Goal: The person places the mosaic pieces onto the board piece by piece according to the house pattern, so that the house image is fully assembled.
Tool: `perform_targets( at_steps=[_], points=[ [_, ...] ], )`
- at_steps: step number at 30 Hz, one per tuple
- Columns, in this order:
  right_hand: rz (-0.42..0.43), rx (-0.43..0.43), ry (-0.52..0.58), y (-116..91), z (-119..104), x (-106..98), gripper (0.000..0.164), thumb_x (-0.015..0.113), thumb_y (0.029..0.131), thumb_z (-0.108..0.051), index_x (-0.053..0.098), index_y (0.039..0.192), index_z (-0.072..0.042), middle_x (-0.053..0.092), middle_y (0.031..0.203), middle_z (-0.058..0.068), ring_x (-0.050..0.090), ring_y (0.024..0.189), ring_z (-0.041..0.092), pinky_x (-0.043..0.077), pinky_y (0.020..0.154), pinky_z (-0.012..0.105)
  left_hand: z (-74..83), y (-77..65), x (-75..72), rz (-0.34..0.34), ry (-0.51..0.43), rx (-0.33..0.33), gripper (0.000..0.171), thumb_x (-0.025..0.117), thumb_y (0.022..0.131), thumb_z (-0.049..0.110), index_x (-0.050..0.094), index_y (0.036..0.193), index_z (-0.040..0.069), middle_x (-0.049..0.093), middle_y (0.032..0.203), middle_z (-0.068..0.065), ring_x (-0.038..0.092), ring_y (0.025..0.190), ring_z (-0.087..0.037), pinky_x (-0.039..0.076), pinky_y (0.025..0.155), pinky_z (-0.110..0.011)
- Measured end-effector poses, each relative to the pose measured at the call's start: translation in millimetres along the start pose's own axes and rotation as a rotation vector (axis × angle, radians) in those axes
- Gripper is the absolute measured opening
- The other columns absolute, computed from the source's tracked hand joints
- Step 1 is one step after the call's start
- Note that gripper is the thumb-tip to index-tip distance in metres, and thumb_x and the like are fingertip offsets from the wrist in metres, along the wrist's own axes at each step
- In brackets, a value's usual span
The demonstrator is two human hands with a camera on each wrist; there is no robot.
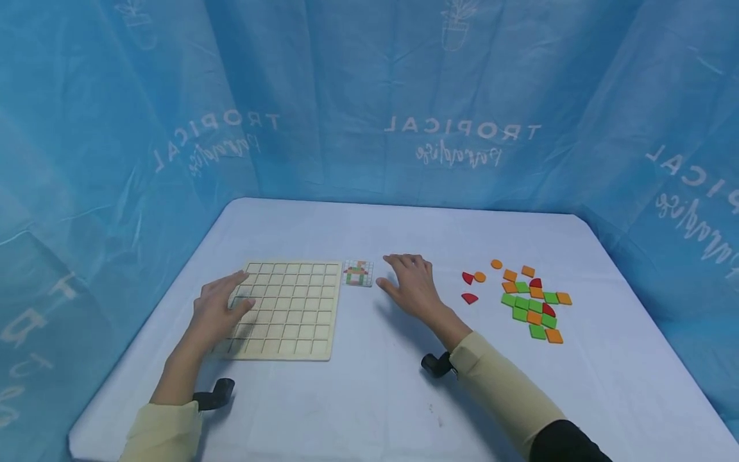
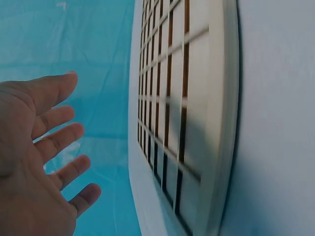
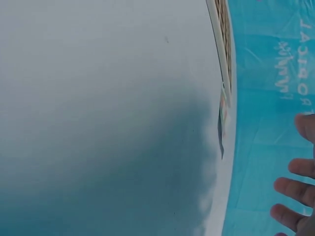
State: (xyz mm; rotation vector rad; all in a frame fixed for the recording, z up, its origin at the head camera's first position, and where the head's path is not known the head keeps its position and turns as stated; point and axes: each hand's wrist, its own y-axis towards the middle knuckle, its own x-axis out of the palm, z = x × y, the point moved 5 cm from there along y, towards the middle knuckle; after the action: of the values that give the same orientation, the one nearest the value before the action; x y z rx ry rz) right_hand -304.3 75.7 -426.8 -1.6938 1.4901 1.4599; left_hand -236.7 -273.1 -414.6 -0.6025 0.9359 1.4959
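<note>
**Cream sleeves (image 1: 509, 393), spread hands, loose tiles**

Nearest me, a black wrist camera (image 1: 215, 393) juts from the left cuff and another (image 1: 435, 366) from the right; either could snag a board edge or drag tiles if that arm dipped low. Past them, the left hand (image 1: 216, 312) hovers over the left side of the wooden board (image 1: 336, 314), fingers apart, holding nothing. If it came down hard on that rim, I'd expect the board to slide or tip on the white surface (image 1: 346, 410).

The right hand (image 1: 412, 289) hangs above the surface between board and tiles, fingers fanned, also holding nothing. A small picture card (image 1: 358, 274) sits just beside the board's right edge, near its far corner; a board shoved rightward would push it along. Its pattern looks tiny, so a square could easily be misread.

Over to the right lie the tiles (image 1: 535, 307): green and orange squares, red wedges, orange rounds, some close together, a few apart. They look thin, so a careless sweep would scatter them. Behind everything hangs a blue curtain (image 1: 346, 83).
</note>
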Motion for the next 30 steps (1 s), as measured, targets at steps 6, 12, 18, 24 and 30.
perform_targets(
  at_steps=[6, 12, 18, 24, 30],
  points=[
    [-0.01, 0.016, 0.051, 13, -1, 10, 0.052, 0.065, 0.09, -0.04, 0.056, 0.134, -0.014, 0.055, 0.133, 0.01, 0.043, 0.12, 0.03, 0.034, 0.097, 0.049, -21.8, -1.5, -9.5, -0.034, -0.025, -0.049, 0.054, 0.06, 0.095, 0.017, 0.042, 0.141, -0.002, 0.035, 0.146, -0.027, 0.02, 0.132, -0.05, 0.013, 0.1, -0.07],
    [-0.027, 0.024, 0.092, 21, -3, 18, 0.05, 0.065, 0.091, -0.038, 0.057, 0.133, -0.014, 0.056, 0.131, 0.01, 0.045, 0.117, 0.031, 0.037, 0.094, 0.049, -36.4, -0.2, -11.7, -0.098, -0.067, -0.052, 0.055, 0.06, 0.095, 0.018, 0.041, 0.141, -0.003, 0.033, 0.145, -0.03, 0.018, 0.132, -0.054, 0.01, 0.098, -0.076],
    [-0.069, 0.051, 0.1, 29, -4, 30, 0.047, 0.065, 0.091, -0.035, 0.058, 0.133, -0.015, 0.055, 0.132, 0.01, 0.044, 0.118, 0.032, 0.037, 0.094, 0.048, -48.4, 1.5, -8.8, -0.163, -0.124, -0.041, 0.054, 0.06, 0.095, 0.017, 0.041, 0.141, -0.004, 0.033, 0.146, -0.029, 0.015, 0.134, -0.053, 0.016, 0.1, -0.073],
    [-0.105, 0.076, 0.082, 37, -4, 40, 0.044, 0.064, 0.091, -0.034, 0.06, 0.131, -0.017, 0.056, 0.131, 0.008, 0.044, 0.117, 0.031, 0.038, 0.092, 0.047, -56.1, 4.6, -9.3, -0.205, -0.182, 0.024, 0.05, 0.061, 0.094, 0.012, 0.044, 0.138, -0.006, 0.034, 0.147, -0.028, 0.015, 0.135, -0.053, 0.013, 0.101, -0.073],
    [-0.14, 0.086, 0.071, 43, -6, 49, 0.044, 0.064, 0.091, -0.039, 0.061, 0.13, -0.019, 0.056, 0.131, 0.005, 0.045, 0.115, 0.029, 0.038, 0.09, 0.046, -63.8, 8.8, -8.4, -0.259, -0.184, 0.031, 0.053, 0.062, 0.094, 0.016, 0.044, 0.14, -0.003, 0.032, 0.148, -0.027, 0.012, 0.134, -0.053, 0.012, 0.098, -0.075]
  ],
)
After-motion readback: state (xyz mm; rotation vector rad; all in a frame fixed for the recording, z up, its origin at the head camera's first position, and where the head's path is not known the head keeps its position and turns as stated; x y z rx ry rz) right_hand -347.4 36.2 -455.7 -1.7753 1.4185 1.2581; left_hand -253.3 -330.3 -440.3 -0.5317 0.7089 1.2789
